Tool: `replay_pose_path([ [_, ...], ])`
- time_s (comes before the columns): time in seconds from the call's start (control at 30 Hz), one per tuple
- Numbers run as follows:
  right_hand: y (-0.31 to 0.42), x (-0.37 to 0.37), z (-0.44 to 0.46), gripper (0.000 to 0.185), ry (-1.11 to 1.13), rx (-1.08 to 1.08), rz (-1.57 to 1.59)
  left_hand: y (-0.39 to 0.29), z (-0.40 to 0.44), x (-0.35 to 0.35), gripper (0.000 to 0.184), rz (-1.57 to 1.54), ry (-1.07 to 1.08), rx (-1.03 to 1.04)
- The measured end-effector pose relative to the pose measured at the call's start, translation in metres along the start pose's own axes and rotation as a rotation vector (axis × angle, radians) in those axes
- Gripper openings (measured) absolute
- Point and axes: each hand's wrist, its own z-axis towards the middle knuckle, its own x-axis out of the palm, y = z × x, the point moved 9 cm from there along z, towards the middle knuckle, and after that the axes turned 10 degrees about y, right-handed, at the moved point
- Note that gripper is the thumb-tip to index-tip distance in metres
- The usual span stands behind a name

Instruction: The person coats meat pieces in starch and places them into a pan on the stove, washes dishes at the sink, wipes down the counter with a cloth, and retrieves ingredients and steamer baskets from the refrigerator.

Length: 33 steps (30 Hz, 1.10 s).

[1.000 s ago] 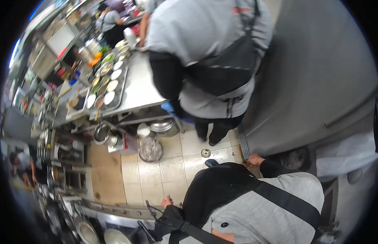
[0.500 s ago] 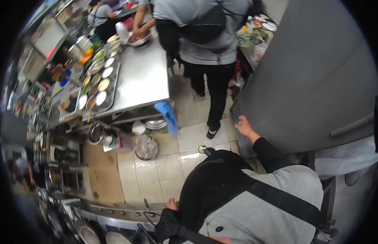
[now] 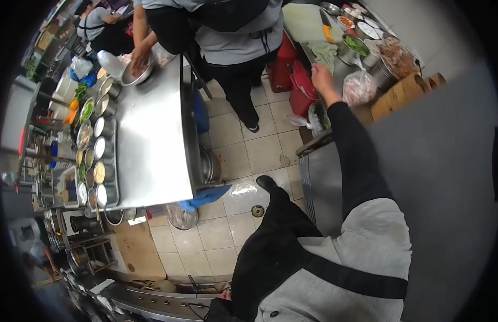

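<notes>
Now left hand (image 3: 226, 294) low beside stove (image 3: 163, 305), mostly hidden; finger state unclear. Right hand (image 3: 321, 79), newly stretched past grey cabinet (image 3: 431, 177), has green cloth (image 3: 323, 52) on counter (image 3: 340, 68) within reach: fingers half-curled near it, grasp uncertain. Clear bag (image 3: 360, 88) rightward; cutting board (image 3: 302, 22) beyond.

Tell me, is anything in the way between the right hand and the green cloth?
Nothing visible is. The right hand is beside the green cloth; I can't tell if they touch. The bag sits to the right, not between them.
</notes>
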Motion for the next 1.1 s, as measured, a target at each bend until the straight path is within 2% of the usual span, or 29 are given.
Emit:
replay_pose_path([
  [0.03, -0.016, 0.001, 0.035, 0.017, 0.006, -0.043, -0.047, -0.011, -0.003, 0.019, 0.040, 0.001, -0.003, -0.017],
  [0.07, -0.044, 0.010, 0.068, 0.018, 0.086, 0.013, -0.177, -0.024, -0.004, 0.038, 0.039, 0.002, -0.008, -0.029],
  [0.1, -0.094, 0.030, 0.099, 0.035, 0.134, -0.038, -0.259, -0.037, -0.004, 0.059, 0.039, -0.002, -0.021, -0.040],
  [0.2, -0.149, 0.037, 0.141, 0.058, 0.134, 0.244, -0.257, -0.076, 0.005, 0.107, 0.037, -0.004, -0.040, -0.043],
  [0.27, -0.173, 0.064, 0.141, 0.080, 0.289, 0.555, 0.038, -0.102, 0.013, 0.126, 0.036, 0.004, -0.041, -0.032],
  [0.33, -0.128, 0.084, 0.132, 0.076, 0.365, 0.483, -0.230, -0.121, 0.025, 0.138, 0.035, 0.037, -0.025, -0.019],
  [0.37, -0.124, 0.107, 0.134, 0.063, 0.484, 0.431, -0.429, -0.134, 0.027, 0.147, 0.034, 0.054, -0.013, -0.018],
  [0.4, -0.093, 0.094, 0.127, 0.048, 0.463, 0.368, -0.452, -0.140, 0.030, 0.152, 0.034, 0.067, -0.002, -0.013],
  [0.47, -0.118, 0.077, 0.130, 0.029, 0.382, 0.324, -0.455, -0.150, 0.037, 0.160, 0.033, 0.083, 0.024, 0.003],
  [0.53, -0.121, 0.005, 0.121, 0.029, 0.217, 0.231, -0.414, -0.153, 0.038, 0.162, 0.032, 0.076, 0.037, 0.023],
  [0.6, -0.196, 0.004, 0.106, 0.045, 0.460, 0.466, -0.447, -0.145, 0.038, 0.168, 0.031, 0.049, 0.049, 0.046],
  [0.63, -0.194, 0.003, 0.090, 0.047, 0.343, 0.507, -0.498, -0.134, 0.033, 0.165, 0.030, 0.033, 0.052, 0.056],
  [0.67, -0.181, 0.002, 0.071, 0.050, 0.222, 0.544, -0.538, -0.123, 0.028, 0.164, 0.030, 0.016, 0.051, 0.069],
  [0.73, -0.104, 0.044, 0.071, 0.053, 0.428, 0.437, -0.421, -0.103, 0.020, 0.159, 0.029, -0.023, 0.081, 0.143],
  [0.77, -0.076, 0.078, 0.065, 0.051, 0.520, 0.219, -0.268, -0.094, 0.016, 0.156, 0.028, -0.048, 0.121, 0.238],
  [0.8, -0.012, 0.111, 0.058, 0.050, 0.615, -0.019, -0.095, -0.091, 0.015, 0.152, 0.028, -0.072, 0.142, 0.336],
  [0.83, 0.033, 0.136, 0.050, 0.044, 0.743, -0.014, 0.060, -0.087, 0.016, 0.147, 0.027, -0.095, 0.121, 0.418],
  [0.87, 0.103, 0.135, 0.038, 0.039, 0.874, -0.008, 0.194, -0.086, 0.021, 0.139, 0.030, -0.051, -0.043, 0.290],
  [0.93, 0.183, 0.167, 0.019, 0.035, 1.000, -0.027, 0.558, -0.088, 0.025, 0.115, 0.033, -0.150, -0.159, 0.273],
  [0.97, 0.229, 0.165, 0.009, 0.033, 1.017, -0.009, 0.531, -0.089, 0.022, 0.107, 0.032, -0.308, -0.197, 0.306],
  [1.0, 0.283, 0.157, -0.010, 0.037, 1.043, -0.001, 0.649, -0.090, 0.014, 0.099, 0.031, -0.452, -0.227, 0.333],
  [1.07, 0.398, 0.129, -0.059, 0.040, 1.217, -0.139, 0.650, -0.070, 0.004, 0.094, 0.029, -0.660, -0.256, 0.365],
  [1.1, 0.431, 0.140, -0.088, 0.045, 1.181, -0.309, 0.512, -0.061, -0.003, 0.095, 0.028, -0.735, -0.256, 0.372],
])
